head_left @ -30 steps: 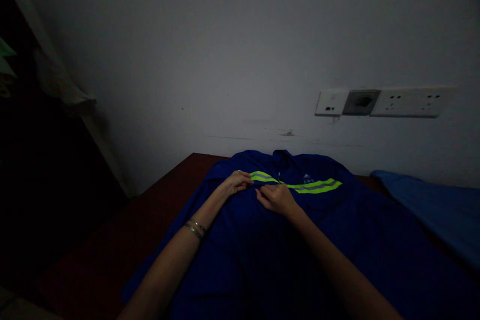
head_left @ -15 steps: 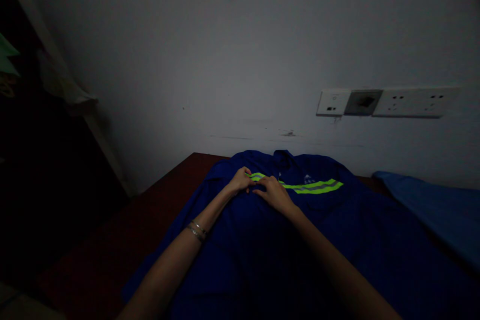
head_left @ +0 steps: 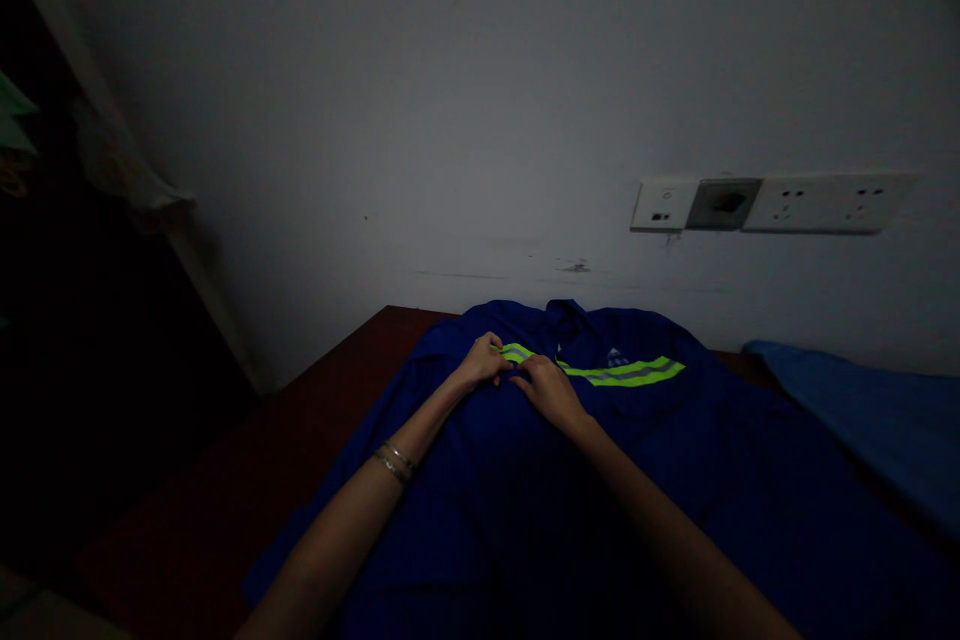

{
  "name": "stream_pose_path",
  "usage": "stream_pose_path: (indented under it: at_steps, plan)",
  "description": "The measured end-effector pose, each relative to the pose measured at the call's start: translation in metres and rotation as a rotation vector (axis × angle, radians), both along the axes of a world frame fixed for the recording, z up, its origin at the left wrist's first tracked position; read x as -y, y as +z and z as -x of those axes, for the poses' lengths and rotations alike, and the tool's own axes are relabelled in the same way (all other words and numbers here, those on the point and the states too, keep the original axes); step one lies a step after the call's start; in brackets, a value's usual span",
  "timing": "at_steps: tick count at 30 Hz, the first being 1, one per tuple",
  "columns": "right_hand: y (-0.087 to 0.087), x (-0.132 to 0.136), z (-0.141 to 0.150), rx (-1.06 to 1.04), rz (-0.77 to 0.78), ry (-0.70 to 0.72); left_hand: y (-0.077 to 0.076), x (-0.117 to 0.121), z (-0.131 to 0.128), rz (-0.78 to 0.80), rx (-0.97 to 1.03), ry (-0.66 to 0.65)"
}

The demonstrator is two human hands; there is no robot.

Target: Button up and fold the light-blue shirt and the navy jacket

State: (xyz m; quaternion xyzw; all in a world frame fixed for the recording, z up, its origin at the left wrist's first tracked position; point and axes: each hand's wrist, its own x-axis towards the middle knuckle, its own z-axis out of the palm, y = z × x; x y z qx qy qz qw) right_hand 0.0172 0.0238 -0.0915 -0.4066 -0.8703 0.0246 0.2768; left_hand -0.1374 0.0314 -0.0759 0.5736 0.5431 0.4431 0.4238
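Note:
A dark blue work jacket (head_left: 555, 480) lies spread out, its collar toward the wall. Across its chest runs a yellow-green reflective strip (head_left: 637, 374) with a grey band along the middle. My left hand (head_left: 482, 361) is closed with its fingers pinching the jacket at the strip's left part. Close beside it, my right hand (head_left: 550, 388) bends its thumb and fingers onto the cloth at the strip's lower edge, also pinching it. The fingertips of both hands nearly meet, and the bit of cloth between them is too dark to make out. Two bracelets (head_left: 395, 461) circle my left wrist.
The jacket rests on a dark red tabletop (head_left: 315, 410) against a pale wall (head_left: 420, 100). Sockets and switches (head_left: 817, 203) sit on the wall at right. A lighter blue cloth (head_left: 870, 410) lies at the right edge. At far left stands something dark (head_left: 82, 350).
My right hand's fingertips have shifted very slightly along the strip, away from my left hand. My left hand and the jacket stay where they were.

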Motion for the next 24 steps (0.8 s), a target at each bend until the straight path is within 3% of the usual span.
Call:
stream_pose_path:
  at_steps: [6, 10, 14, 24]
  plan:
    - [-0.005, -0.004, -0.001, -0.016, -0.008, 0.014, 0.013, 0.003, 0.008, 0.127, 0.066, 0.003]
    - [-0.006, -0.004, -0.001, -0.025, -0.021, 0.022, 0.021, 0.006, 0.017, 0.175, -0.053, -0.014]
    - [-0.004, -0.001, -0.001, -0.015, -0.024, 0.013, 0.02, 0.006, 0.019, 0.164, -0.194, -0.093]
    - [-0.001, 0.002, 0.0, 0.037, -0.04, 0.032, 0.019, 0.01, 0.012, 0.157, -0.283, -0.097]
